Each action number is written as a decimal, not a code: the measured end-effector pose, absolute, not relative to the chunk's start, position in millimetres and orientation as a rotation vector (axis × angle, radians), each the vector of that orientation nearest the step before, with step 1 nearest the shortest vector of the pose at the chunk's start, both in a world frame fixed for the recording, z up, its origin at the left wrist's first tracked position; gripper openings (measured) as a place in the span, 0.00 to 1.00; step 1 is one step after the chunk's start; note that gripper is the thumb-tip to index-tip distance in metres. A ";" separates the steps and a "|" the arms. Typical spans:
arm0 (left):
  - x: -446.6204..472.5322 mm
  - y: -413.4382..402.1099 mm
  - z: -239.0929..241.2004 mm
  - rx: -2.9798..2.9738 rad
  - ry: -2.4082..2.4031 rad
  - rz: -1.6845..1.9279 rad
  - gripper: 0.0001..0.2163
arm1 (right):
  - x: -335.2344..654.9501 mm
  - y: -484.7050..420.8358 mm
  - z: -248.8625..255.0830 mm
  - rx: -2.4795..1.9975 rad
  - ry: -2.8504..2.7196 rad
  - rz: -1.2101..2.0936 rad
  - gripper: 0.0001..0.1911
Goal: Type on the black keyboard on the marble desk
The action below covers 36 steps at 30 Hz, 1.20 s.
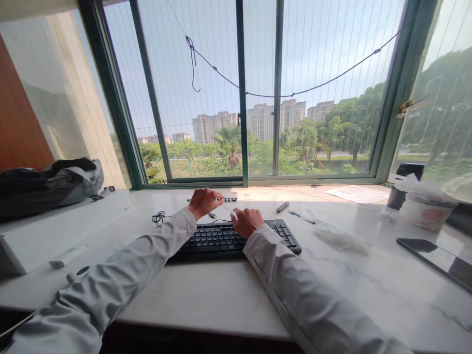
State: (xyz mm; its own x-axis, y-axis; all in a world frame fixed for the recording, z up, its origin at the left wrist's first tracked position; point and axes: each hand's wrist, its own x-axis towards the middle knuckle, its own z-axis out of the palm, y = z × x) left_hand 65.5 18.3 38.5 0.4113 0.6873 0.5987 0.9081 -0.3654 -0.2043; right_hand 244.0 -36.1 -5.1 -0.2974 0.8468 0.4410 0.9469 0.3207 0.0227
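Black keyboard (236, 240) under curled right hand (246, 221); left hand (204, 201), loosely fisted, holds nothing visible, reaching beyond toward small dark connector (230, 199); next needs fingertip pinch.

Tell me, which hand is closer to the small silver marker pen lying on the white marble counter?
The right hand. It sits on the black keyboard, just left of the silver marker pen. The left hand is farther left, behind the keyboard.
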 end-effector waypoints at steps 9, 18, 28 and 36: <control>74.8 -30.5 0.3 -2.137 -1.410 -0.890 0.11 | 238.6 -36.7 -6.7 -1.626 -2.266 -0.421 0.25; 66.3 -31.6 -10.4 -2.251 -1.398 -1.058 0.11 | 227.7 -38.6 -7.9 -1.707 -2.281 -0.439 0.23; 53.7 -25.4 -9.7 -2.364 -1.321 -1.082 0.12 | 230.0 -37.4 -10.8 -1.712 -2.239 -0.431 0.24; 51.7 -20.8 -14.8 -2.460 -1.293 -1.149 0.12 | 231.5 -36.9 -12.9 -1.687 -2.306 -0.426 0.24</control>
